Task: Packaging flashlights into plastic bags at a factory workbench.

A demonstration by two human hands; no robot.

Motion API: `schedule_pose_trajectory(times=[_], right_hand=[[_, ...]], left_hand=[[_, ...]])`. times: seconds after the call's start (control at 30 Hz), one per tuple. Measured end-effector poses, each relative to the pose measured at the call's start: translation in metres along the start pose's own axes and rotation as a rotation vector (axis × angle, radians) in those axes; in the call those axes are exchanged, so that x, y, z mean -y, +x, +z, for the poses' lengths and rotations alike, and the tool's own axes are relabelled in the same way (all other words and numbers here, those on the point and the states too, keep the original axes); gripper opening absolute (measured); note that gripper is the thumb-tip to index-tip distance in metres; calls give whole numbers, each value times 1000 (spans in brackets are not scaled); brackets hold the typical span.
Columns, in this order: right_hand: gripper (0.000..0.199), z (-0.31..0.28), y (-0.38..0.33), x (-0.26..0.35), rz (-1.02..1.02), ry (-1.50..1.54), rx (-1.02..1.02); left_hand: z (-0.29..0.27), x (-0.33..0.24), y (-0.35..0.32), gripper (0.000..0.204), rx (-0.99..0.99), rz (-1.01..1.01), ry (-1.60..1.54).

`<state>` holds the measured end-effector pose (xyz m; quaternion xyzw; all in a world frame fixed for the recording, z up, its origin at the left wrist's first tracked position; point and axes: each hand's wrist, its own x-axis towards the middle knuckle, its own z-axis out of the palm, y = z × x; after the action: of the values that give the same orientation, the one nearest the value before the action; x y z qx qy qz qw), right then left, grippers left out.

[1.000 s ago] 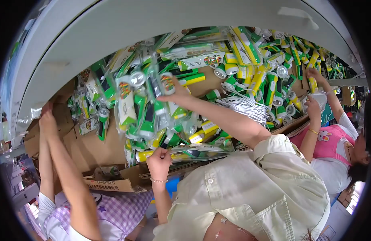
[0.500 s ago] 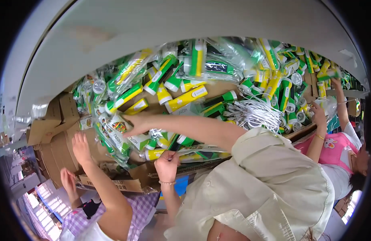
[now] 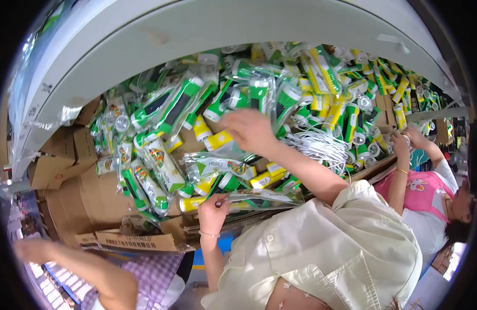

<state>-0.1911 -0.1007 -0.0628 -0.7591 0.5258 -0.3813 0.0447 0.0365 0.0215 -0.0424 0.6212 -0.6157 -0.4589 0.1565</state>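
Pinching a clear bag (image 3: 267,196) — left hand (image 3: 212,216).

The clear, flat bag (image 3: 267,195) is glossy, creased plastic; the yellow cylindrical torch (image 3: 216,140), smooth plastic. The brown flattened carton (image 3: 101,194) is matt cardboard, the cream buttoned shirt (image 3: 311,232) matt, wrinkled cloth.

Dark lettering on a white-and-green plastic-bagged card (image 3: 162,164) at your nine o'clock, more on a brown cardboard flap (image 3: 135,241) near eight

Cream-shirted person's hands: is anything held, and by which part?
Left hand pinches a clear packet by its left end; right hand is too blurred to tell.
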Motion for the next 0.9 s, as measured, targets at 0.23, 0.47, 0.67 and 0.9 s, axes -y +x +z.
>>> schedule_pose_trajectory(times=[0.23, 0.47, 0.67, 0.9], right_hand=[[36, -159, 89, -168, 437, -632, -136], [34, -136, 155, -207, 306, -730, 256], [34, -90, 145, -177, 148, -423, 284], [34, -73, 101, -149, 129, -159, 277]], left_hand=[[7, -11, 10, 13, -119, 112, -61], [-6, -35, 47, 9, -260, 85, -167], [-39, -73, 144, 12, -452, 772, 89], [-29, -108, 268, 16, -219, 570, -443]])
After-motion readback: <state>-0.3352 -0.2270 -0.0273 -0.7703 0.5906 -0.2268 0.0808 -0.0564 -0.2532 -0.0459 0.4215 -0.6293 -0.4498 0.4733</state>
